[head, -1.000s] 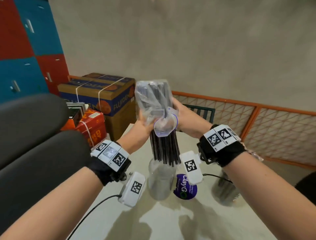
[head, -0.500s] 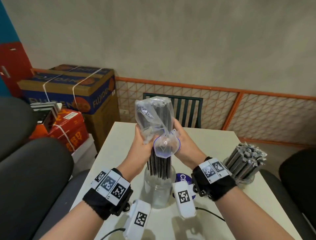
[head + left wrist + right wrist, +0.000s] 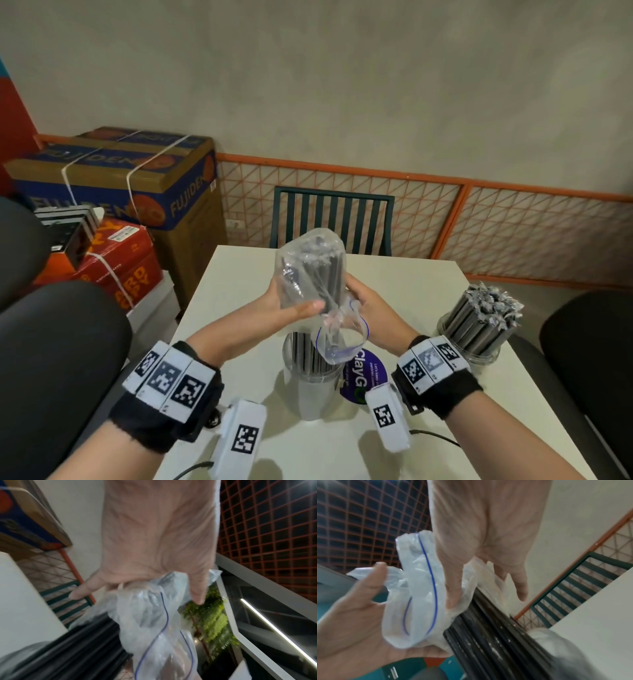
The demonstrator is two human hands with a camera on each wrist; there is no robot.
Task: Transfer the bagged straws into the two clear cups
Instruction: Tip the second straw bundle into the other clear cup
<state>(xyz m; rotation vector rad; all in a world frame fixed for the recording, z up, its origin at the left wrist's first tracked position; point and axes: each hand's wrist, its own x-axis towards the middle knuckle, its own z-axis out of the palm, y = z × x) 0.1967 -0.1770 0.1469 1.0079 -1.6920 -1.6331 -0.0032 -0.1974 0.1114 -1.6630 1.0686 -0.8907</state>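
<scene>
A clear zip bag (image 3: 311, 270) of black straws is held mouth-down over the near clear cup (image 3: 313, 387) at the table's middle. The straws (image 3: 308, 349) reach out of the bag into that cup. My left hand (image 3: 301, 305) grips the bag from the left, thumb across its front. My right hand (image 3: 352, 294) grips it from the right. In the left wrist view the bag (image 3: 150, 615) bunches under my fingers (image 3: 197, 588) above the straws (image 3: 85, 649). The right wrist view shows the bag's blue-lined mouth (image 3: 419, 595) and straws (image 3: 488, 642). A second clear cup (image 3: 476, 342) at the right is packed with straws (image 3: 486, 311).
A purple round sticker (image 3: 364, 377) lies on the white table (image 3: 411, 281) beside the near cup. A green slatted chair (image 3: 332, 219) stands past the far edge. Cartons (image 3: 137, 178) are stacked at left. Black chairs flank the table at left (image 3: 51, 342) and right (image 3: 589, 359).
Both hands have come down with the bag, and the straws' lower ends have gone from above the cup's mouth into it. The view has tipped downward.
</scene>
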